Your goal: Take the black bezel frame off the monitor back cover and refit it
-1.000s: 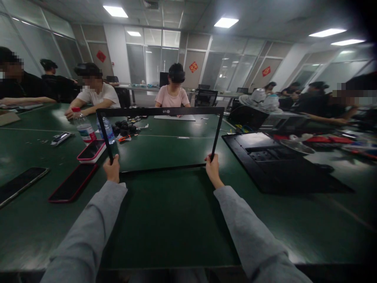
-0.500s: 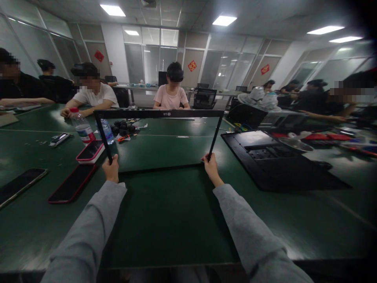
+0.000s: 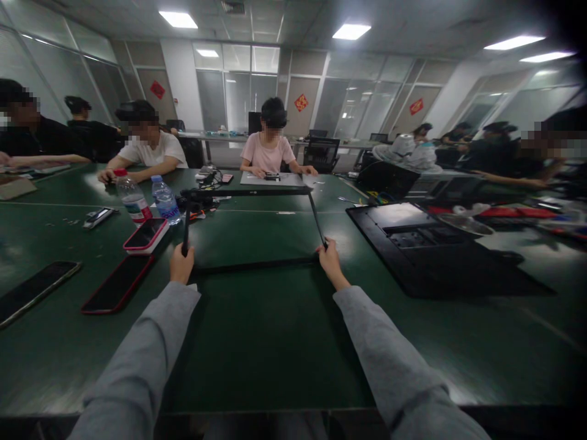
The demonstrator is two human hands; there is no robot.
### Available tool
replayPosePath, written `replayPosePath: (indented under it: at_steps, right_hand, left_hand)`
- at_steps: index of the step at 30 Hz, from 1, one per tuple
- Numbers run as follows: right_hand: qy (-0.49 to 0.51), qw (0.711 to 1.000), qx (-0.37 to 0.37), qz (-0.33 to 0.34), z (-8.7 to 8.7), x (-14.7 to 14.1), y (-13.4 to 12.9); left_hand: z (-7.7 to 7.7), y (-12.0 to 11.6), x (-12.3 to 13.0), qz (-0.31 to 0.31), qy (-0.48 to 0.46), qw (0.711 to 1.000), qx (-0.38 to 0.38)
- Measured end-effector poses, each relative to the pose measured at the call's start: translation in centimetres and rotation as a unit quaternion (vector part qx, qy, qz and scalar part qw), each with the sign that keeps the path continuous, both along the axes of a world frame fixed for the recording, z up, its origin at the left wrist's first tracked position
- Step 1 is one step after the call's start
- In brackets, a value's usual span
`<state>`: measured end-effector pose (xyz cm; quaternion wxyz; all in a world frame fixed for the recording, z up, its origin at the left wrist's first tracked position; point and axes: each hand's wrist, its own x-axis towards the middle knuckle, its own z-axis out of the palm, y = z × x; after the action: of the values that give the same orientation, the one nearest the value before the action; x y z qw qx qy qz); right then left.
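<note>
Left hand [image 3: 182,265] and right hand [image 3: 331,263] grip a thin black frame [image 3: 257,266] — head view.
Each hand is closed around one side of the frame, close to its near corner. The frame spans the space between the hands over the green table [image 3: 266,348]; whether its near edge touches the table cannot be told. A flat black panel [image 3: 428,260] lies on the table to the right. On the left are a phone with a dark red edge [image 3: 117,285] and — farther off — a red-capped bottle [image 3: 134,200] beside a blue-capped bottle [image 3: 165,200].

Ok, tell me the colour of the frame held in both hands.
The frame is black, best seen in the head view.
</note>
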<state>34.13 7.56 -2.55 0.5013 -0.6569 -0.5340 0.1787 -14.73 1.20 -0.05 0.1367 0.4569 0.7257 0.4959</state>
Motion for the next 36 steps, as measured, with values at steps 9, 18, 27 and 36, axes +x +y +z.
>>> replayPosePath:
  at_steps: [9,18,27,36]
  right_hand:
    - [-0.015,1.0,-0.007,-0.005,0.1,0.1,-0.1]
    - [-0.106,0.993,0.03,-0.042,-0.1,0.2,-0.4]
    - [-0.164,0.985,0.03,-0.05,-0.4,0.1,-0.5]
    - [-0.172,0.983,0.051,-0.025,0.1,-0.4,-3.2]
  left_hand:
    - [-0.8,-0.3,-0.9,-0.022,0.095,0.994,-0.055]
    - [-1.0,-0.8,-1.2,0.029,0.226,0.97,-0.078]
    - [0.0,-1.5,-0.2,0.011,0.254,0.965,-0.064]
    - [0.2,-2.8,1.5,-0.059,0.284,0.955,-0.061]
